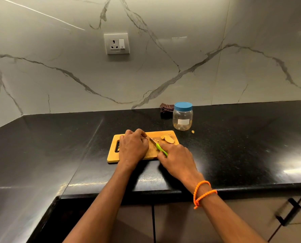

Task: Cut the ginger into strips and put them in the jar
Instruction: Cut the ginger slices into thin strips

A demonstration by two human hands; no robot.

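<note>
A wooden cutting board (pixel 174 135) lies on the black counter. My left hand (pixel 133 146) rests curled on the board, its fingertips holding down a small piece of ginger that is mostly hidden under them. My right hand (pixel 177 159) grips a knife with a green handle (pixel 161 149); its blade runs up to the left fingertips. More ginger pieces (pixel 167 138) lie at the board's far right, with small cut bits beside the blade. A clear plastic jar (pixel 182 118) with a blue lid on stands behind the board, a few pieces at its bottom.
A dark folded cloth (pixel 166 109) lies against the marble wall left of the jar. One ginger scrap (pixel 192 131) sits on the counter by the jar. A wall socket (pixel 116 43) is above. Cabinet doors with a black handle (pixel 288 213) are below the counter edge.
</note>
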